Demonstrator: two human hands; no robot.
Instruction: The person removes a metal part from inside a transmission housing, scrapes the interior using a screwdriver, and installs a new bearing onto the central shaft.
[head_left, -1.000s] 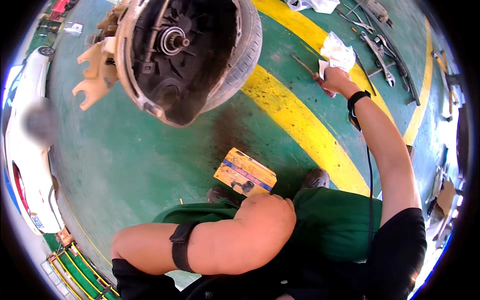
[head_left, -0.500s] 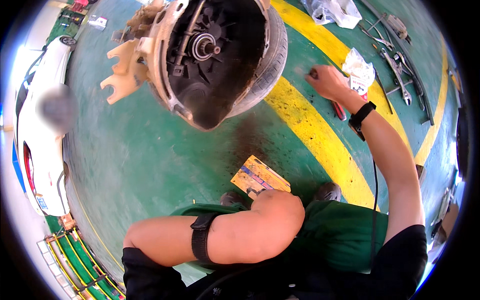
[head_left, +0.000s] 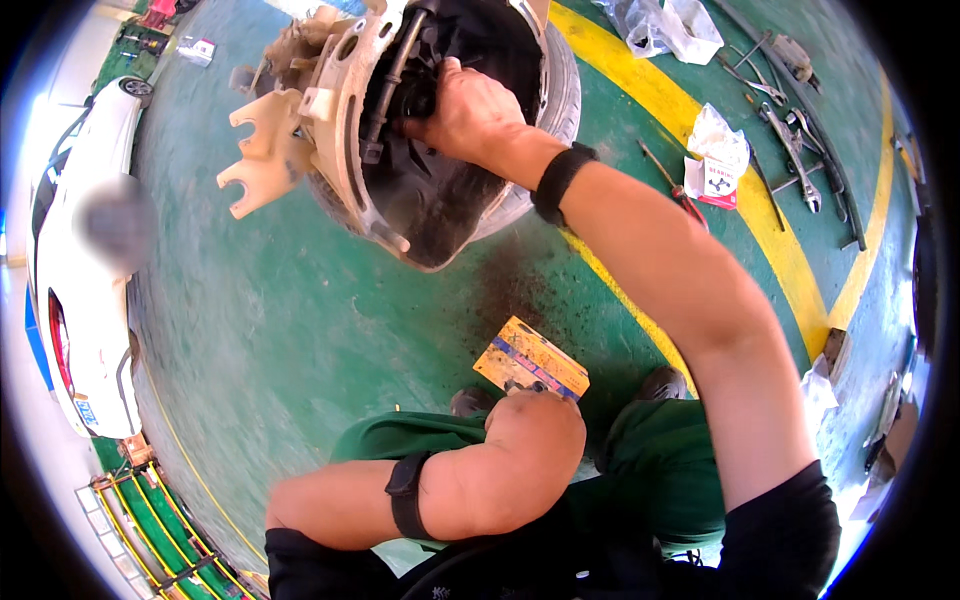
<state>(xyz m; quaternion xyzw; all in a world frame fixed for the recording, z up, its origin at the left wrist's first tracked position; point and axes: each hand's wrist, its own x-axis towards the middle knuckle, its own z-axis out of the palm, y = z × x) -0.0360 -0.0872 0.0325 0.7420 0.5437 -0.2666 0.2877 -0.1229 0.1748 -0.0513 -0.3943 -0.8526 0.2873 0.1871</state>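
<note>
A tan transmission bell housing (head_left: 335, 110) lies against a tyre (head_left: 565, 85), its dark hollow facing me. Inside it, my right hand (head_left: 475, 112) is curled round the middle, over the input shaft and its bearing, which the hand hides. Low in the middle, my left hand (head_left: 535, 425) is bent down beside a stained yellow box (head_left: 530, 358). Its fingers are mostly hidden, so I cannot make out whether it grips the box.
A red-handled screwdriver (head_left: 688, 206), a small white-and-red box (head_left: 712, 184) and several wrenches (head_left: 795, 150) lie to the right by yellow floor lines. Plastic bags (head_left: 665, 28) are at the far right. A white car (head_left: 85, 260) stands at the left.
My right hand has swung left from over the floor near the screwdriver into the housing, covering the shaft. My left hand stays low by the yellow box. The view has shifted slightly.
</note>
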